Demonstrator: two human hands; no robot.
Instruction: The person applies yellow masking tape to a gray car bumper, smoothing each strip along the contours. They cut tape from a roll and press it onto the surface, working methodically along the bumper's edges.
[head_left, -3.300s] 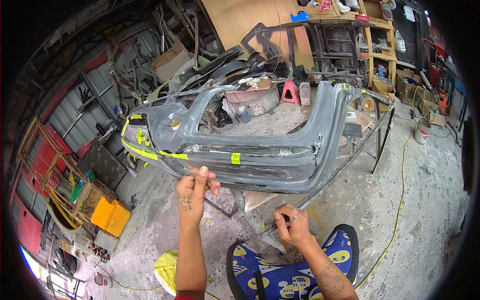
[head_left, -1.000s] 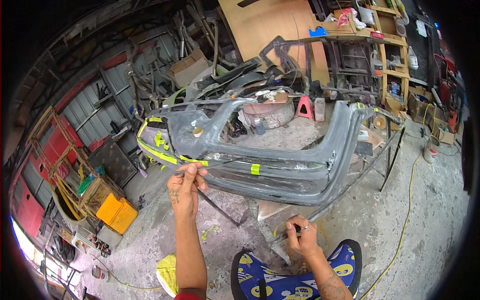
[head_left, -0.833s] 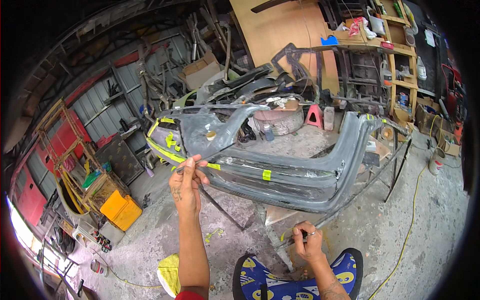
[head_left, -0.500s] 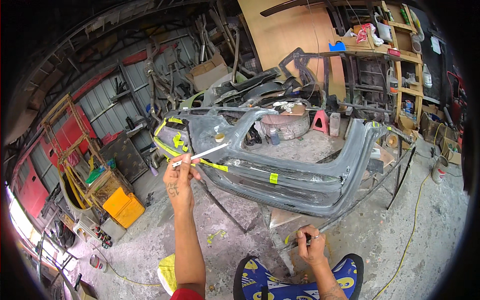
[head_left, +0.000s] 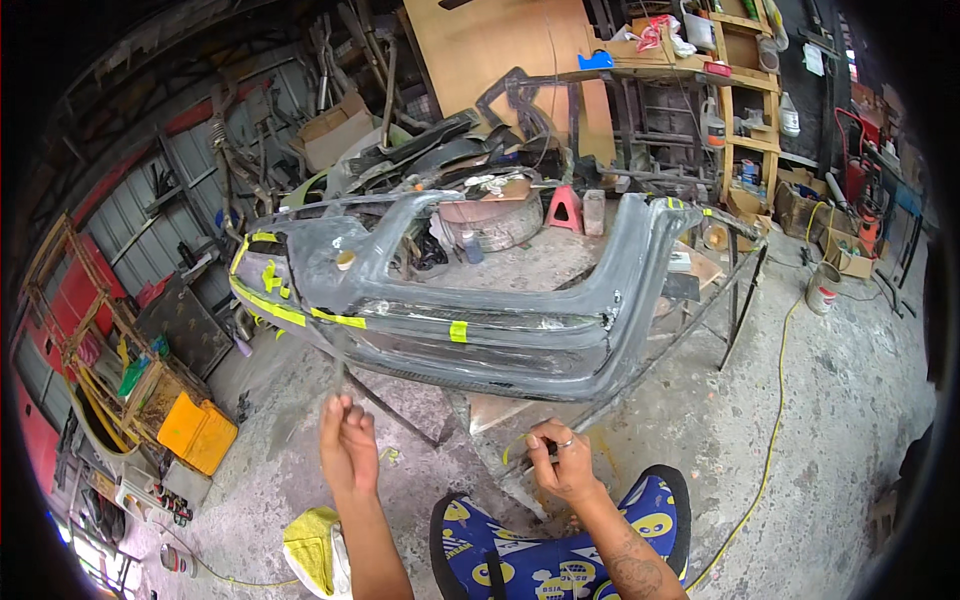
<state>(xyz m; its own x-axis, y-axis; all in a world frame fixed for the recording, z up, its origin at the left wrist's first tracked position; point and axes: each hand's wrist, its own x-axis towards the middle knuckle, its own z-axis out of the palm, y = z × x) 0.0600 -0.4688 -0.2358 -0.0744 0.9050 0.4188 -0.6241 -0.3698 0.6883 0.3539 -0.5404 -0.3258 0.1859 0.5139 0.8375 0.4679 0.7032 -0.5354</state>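
Observation:
A large grey car body panel (head_left: 480, 285), dusty and sanded-looking, rests on a dark metal stand (head_left: 395, 408) in front of me. Strips of yellow-green tape (head_left: 458, 331) stick to its left end and along its lower band. My left hand (head_left: 350, 445) is raised below the panel's left part, fingers curled in and blurred; a faint pale sliver shows above them, too smeared to name. Below the panel's lower edge, my right hand (head_left: 563, 462) pinches a small dark object (head_left: 549, 447), mostly covered by the fingers. A yellow-green bit (head_left: 507, 454) shows beside it.
A round yellowish lid-like piece (head_left: 345, 260) sits on the panel. Behind are a pink stool (head_left: 564, 208) and piled car parts (head_left: 450, 150). A yellow cable (head_left: 770, 430) runs along the floor at right, past a paint can (head_left: 823, 288). At left lies a yellow container (head_left: 198, 432).
My left hand has come down and nearer to me; the white stick it held is no longer clearly visible. The right hand keeps its pinch. The whole view has shifted rightward.

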